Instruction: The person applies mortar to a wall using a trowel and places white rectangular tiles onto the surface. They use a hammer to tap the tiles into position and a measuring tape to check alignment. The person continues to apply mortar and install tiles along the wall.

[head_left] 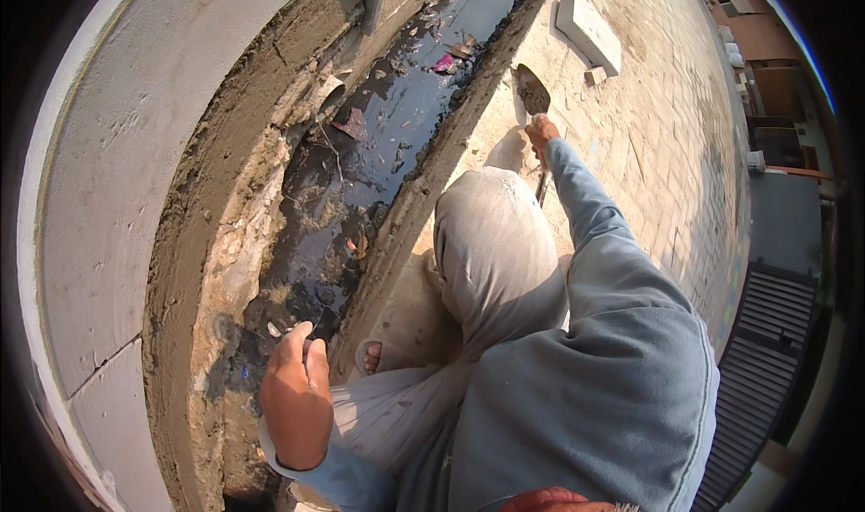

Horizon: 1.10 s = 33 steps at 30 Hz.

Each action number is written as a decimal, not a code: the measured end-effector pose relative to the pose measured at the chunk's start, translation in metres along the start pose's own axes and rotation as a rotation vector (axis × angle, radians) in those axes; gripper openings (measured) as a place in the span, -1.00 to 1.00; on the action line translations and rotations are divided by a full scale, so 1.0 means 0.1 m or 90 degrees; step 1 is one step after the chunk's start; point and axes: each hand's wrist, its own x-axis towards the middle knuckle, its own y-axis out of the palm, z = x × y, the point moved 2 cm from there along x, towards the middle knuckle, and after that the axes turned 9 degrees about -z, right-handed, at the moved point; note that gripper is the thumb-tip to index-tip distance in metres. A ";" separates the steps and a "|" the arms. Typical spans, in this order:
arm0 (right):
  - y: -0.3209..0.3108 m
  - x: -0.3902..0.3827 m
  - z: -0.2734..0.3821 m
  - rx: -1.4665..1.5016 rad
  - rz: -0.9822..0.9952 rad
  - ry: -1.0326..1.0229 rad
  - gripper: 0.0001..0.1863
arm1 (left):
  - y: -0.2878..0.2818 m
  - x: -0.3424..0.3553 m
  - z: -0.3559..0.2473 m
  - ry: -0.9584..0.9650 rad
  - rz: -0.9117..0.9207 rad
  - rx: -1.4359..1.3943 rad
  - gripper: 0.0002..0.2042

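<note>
Stretched out ahead, my right hand (542,134) is closed round the handle of a trowel (533,92). Its blade carries grey, wet-looking mortar and is held low over the pale ledge beside the drain. My left hand (297,404) hovers near the lower left, over the drain's edge. Its fingers point forward, with a gap between thumb and fingers, and nothing shows in it. Left of that hand, a strip of damp mortar (180,269) runs along the foot of the grey block wall (135,152).
A drain of dark water (396,134) with litter runs between the wall and the ledge (378,251). A pale block (590,31) and a small chunk (596,76) lie on the paving (667,152). A slatted grey gate (757,377) stands at far right.
</note>
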 end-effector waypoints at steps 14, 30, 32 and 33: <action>-0.41 -0.12 0.52 0.147 -0.112 -0.365 -0.68 | -0.05 -0.16 -0.06 0.014 -0.025 0.112 -0.74; 0.81 -5.54 3.96 -0.540 0.486 -1.314 -0.13 | 0.72 -0.52 -0.04 0.078 -0.155 0.064 -0.85; 0.84 -6.25 4.02 -0.593 0.455 -1.376 -0.12 | 1.09 -0.37 0.16 0.033 -0.132 0.049 -0.87; 0.93 -6.52 4.01 -0.577 0.473 -1.420 -0.16 | 0.93 -0.27 0.18 -0.013 0.082 0.029 -0.86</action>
